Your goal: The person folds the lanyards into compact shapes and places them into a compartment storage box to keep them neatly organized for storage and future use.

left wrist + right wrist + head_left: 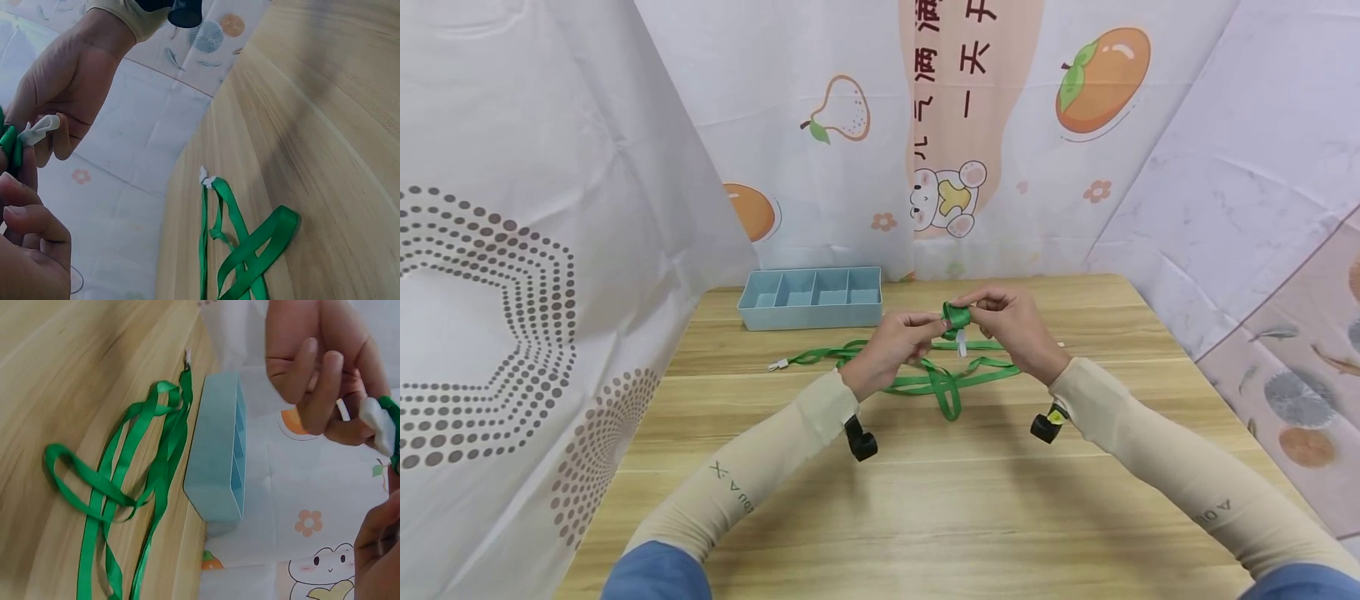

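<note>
My hands, left (pixel 889 343) and right (pixel 1015 323), nearly closed, pinch one green ribbon bundle (pixel 957 317) above the wooden tabletop (pixel 940 500).
Below them lies more green ribbon (pixel 164 467); beyond, leftward, a blue tray (pixel 816 317); farther, a fruit-printed cloth (pixel 827 192).

Wood-grain table (pixel 955 492); pale-blue four-compartment box (pixel 808 317) toward back, green lanyards (pixel 164 469) loosely overlapping nearby
</note>
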### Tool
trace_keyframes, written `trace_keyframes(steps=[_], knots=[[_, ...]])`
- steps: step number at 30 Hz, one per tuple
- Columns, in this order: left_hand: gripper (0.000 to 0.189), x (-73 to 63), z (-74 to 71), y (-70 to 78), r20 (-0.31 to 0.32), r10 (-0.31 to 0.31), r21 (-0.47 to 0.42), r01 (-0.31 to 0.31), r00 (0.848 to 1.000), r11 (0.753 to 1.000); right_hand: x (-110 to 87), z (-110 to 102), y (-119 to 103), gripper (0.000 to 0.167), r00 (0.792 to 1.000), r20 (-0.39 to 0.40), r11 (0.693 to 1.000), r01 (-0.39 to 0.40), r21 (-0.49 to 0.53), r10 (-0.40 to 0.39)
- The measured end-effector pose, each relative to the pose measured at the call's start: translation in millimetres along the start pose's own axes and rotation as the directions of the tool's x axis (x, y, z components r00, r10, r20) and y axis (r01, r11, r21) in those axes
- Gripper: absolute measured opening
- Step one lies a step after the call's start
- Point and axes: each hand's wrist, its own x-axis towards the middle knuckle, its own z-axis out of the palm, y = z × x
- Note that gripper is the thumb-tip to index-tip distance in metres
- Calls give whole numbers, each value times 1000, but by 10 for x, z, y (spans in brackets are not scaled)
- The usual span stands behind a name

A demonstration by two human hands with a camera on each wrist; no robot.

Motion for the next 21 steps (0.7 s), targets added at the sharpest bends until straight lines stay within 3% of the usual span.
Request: trace_keyframes(steps=[5,9,14,21], knots=[[27,0,-16,10,-2,17,8,-17,1000,1000,7,-4,20,15,994,21,992,107,-69,-106],[27,-1,-16,11,-2,20,-2,-20,1000,1000,10,-10,32,13,977,40,966,211,-149,-207],[32,10,-10,6,6,27,-5,-27,1000,1000,15,-19,66,17,944,43,912,328,-245,-328],[28,8,9,-10,15,15,29,-16,1000,999,-32,43,-30,19,900,60,826,420,-376,-431]])
